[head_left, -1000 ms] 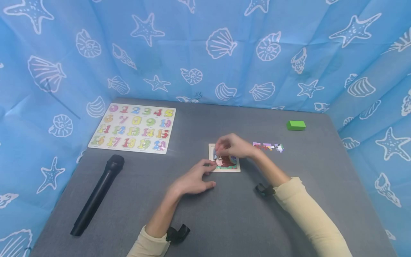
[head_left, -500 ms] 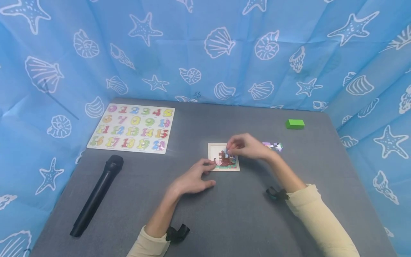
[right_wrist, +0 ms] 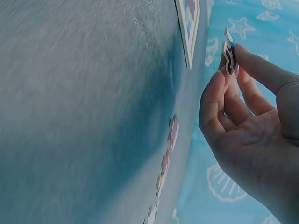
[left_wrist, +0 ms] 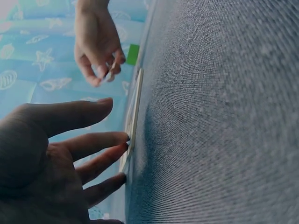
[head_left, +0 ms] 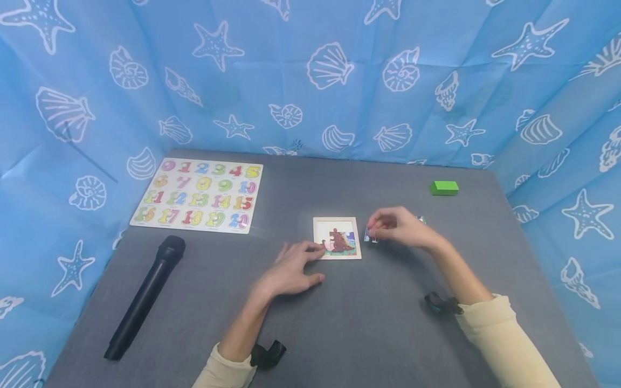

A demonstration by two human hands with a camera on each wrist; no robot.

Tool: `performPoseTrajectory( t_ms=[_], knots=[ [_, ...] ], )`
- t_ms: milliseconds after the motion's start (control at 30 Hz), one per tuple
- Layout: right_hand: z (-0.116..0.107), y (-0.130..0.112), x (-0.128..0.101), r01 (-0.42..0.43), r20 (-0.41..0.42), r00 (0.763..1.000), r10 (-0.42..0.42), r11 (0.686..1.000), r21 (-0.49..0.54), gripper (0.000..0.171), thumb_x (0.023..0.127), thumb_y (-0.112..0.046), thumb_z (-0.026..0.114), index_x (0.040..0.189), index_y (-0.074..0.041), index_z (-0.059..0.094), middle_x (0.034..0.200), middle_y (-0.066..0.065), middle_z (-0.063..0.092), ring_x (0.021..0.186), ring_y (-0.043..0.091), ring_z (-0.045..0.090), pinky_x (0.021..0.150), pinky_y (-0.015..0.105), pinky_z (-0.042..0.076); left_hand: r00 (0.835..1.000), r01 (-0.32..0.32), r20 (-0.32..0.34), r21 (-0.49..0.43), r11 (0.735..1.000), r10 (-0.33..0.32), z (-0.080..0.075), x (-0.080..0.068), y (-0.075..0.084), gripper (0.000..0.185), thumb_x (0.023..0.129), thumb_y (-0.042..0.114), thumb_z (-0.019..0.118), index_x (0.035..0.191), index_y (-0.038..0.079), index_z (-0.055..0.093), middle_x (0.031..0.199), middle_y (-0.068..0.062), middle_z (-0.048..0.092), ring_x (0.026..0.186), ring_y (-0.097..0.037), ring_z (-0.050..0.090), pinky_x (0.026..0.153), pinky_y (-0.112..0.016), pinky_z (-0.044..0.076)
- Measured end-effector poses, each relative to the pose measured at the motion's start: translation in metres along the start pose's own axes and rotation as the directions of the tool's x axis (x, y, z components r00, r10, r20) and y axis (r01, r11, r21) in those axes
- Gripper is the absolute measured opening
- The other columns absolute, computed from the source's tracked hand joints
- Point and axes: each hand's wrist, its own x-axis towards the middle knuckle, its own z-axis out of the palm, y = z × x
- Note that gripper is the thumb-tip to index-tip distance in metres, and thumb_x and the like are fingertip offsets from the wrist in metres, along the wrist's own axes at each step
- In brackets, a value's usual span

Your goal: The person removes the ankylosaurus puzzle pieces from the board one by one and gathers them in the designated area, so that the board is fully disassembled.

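A small framed picture puzzle [head_left: 337, 237] lies mid-table, its upper left showing bare board. My left hand [head_left: 302, 262] lies flat with straight fingers; its fingertips [left_wrist: 122, 138] touch the frame's [left_wrist: 135, 112] near left corner. My right hand [head_left: 383, 226] hovers just right of the frame and pinches one puzzle piece [head_left: 370, 235] between thumb and fingers. In the right wrist view the piece [right_wrist: 229, 56] stands on edge at the fingertips, above the table, with the frame [right_wrist: 189, 23] beyond it. Loose pieces [right_wrist: 167, 156] lie in a row behind that hand, mostly hidden in the head view.
A number board [head_left: 199, 194] lies at the back left. A black microphone [head_left: 145, 293] lies at the front left. A green block [head_left: 444, 187] sits at the back right. Blue sea-pattern cloth walls the grey table [head_left: 349, 334] on three sides.
My right hand has moved from over the puzzle's left part to the right, off the frame, carrying a piece. The left hand has stayed at the frame's corner.
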Motion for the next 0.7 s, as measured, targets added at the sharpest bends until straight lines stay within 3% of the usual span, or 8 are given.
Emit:
performPoseTrajectory(
  t_ms=[267, 700],
  knots=[
    [-0.015, 0.009, -0.017, -0.035, -0.027, 0.999, 0.035, 0.999, 0.005, 0.02, 0.085, -0.024, 0.074, 0.1, -0.013, 0.067, 0.092, 0.008, 0.071, 0.081, 0.018, 0.068, 0.07, 0.031, 0.057, 0.999, -0.017, 0.026, -0.048, 0.999, 0.018, 0.001, -0.002, -0.001, 0.062, 0.089, 0.029, 0.068, 0.145, 0.016, 0.045, 0.151, 0.002, 0.04, 0.153, -0.031, 0.008, 0.117, -0.067, -0.008],
    [-0.027, 0.018, -0.026, -0.065, -0.043, 0.997, 0.065, 0.998, -0.004, 0.022, 0.087, -0.019, 0.072, 0.104, -0.007, 0.066, 0.094, 0.012, 0.07, 0.08, 0.019, 0.069, 0.071, 0.034, 0.059, 0.999, -0.025, 0.043, -0.039, 0.999, 0.027, 0.002, -0.001, -0.004, 0.064, 0.089, 0.031, 0.068, 0.146, 0.018, 0.042, 0.152, 0.005, 0.037, 0.154, -0.029, 0.005, 0.117, -0.067, -0.01]
  ],
)
